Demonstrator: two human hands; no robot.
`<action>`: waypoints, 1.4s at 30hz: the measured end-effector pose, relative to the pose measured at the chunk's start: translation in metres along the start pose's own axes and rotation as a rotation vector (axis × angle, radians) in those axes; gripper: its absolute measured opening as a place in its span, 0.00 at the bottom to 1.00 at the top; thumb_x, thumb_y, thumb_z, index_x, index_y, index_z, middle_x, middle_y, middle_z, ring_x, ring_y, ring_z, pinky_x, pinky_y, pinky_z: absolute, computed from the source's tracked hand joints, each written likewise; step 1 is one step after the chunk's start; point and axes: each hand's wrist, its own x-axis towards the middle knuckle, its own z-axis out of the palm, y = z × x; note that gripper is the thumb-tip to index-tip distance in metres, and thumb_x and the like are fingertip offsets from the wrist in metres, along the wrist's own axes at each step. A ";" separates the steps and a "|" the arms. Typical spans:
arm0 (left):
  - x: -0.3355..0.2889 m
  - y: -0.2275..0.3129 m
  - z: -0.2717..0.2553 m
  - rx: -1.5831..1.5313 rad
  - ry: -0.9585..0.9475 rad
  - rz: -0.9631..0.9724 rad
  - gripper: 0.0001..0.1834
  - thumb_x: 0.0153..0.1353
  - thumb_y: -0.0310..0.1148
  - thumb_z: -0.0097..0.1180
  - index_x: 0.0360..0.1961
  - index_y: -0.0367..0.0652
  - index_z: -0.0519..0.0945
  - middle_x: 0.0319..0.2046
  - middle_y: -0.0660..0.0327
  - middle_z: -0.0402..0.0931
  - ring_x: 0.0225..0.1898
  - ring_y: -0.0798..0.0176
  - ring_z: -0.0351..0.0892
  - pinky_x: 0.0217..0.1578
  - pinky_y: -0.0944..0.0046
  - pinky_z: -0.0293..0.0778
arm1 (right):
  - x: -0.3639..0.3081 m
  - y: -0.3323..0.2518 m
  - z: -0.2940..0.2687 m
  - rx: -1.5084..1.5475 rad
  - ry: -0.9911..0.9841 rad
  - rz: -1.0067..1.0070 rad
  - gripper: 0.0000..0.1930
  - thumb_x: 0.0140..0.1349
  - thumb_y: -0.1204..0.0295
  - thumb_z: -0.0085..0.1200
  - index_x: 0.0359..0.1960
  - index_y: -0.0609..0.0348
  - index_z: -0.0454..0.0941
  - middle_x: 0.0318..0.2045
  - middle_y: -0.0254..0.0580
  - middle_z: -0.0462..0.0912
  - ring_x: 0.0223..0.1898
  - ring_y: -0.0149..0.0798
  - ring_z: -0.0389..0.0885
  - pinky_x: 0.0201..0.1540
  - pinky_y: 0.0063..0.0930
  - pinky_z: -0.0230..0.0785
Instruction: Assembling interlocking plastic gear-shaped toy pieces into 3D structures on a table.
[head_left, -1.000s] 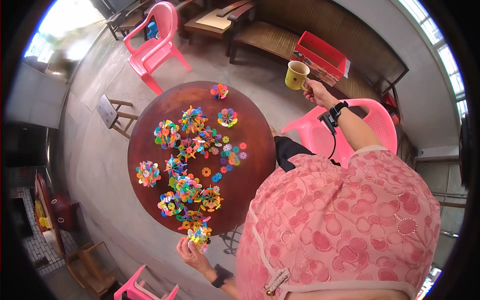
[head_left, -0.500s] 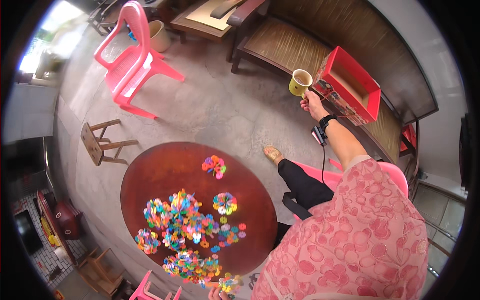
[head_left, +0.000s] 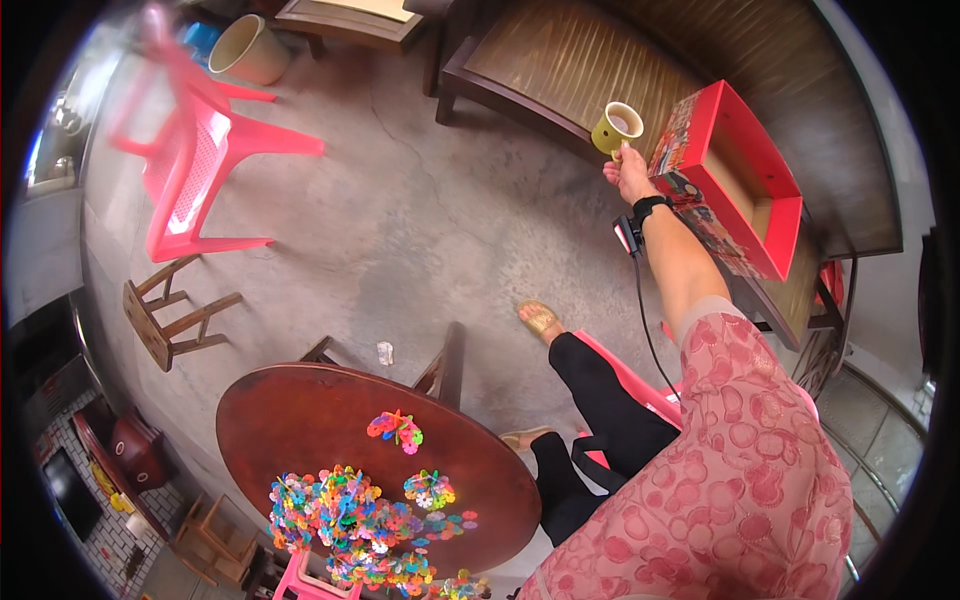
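Observation:
My right hand (head_left: 630,174) is stretched far out to the upper right, its fingers closed on the handle of a yellow-green mug (head_left: 606,134). The mug's inside looks brownish, and it overlaps the front edge of the wooden bench (head_left: 560,75); whether it touches the seat I cannot tell. Close beside it on the bench stands an open red box (head_left: 712,150) with patterned sides. A black wristband (head_left: 652,207) with a small cabled device (head_left: 627,236) is on my right wrist. My left hand is out of sight. Colourful flower-shaped plastic pieces (head_left: 335,505), many joined into clusters, lie on the round brown table (head_left: 300,410).
A pink plastic chair (head_left: 205,150) and a small wooden stool (head_left: 150,325) stand at the left. Behind the chair is a beige bucket (head_left: 250,52). A crumpled white scrap (head_left: 385,353) lies on the concrete floor (head_left: 400,240). The device's black cable (head_left: 650,330) hangs beside my leg.
The view has shifted, so the table sits lower in the picture. My right hand has carried the mug slightly farther over the bench edge. My left hand has dropped out of the picture.

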 end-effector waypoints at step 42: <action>-0.166 -0.262 0.024 -0.293 0.323 -0.152 0.12 0.65 0.34 0.49 0.43 0.37 0.78 0.49 0.50 0.69 0.51 0.50 0.71 0.52 0.55 0.68 | -0.326 0.126 -0.160 -2.361 -0.878 -0.050 0.36 0.27 0.72 0.72 0.44 0.70 0.70 0.36 0.60 0.81 0.43 0.56 0.81 0.44 0.41 0.75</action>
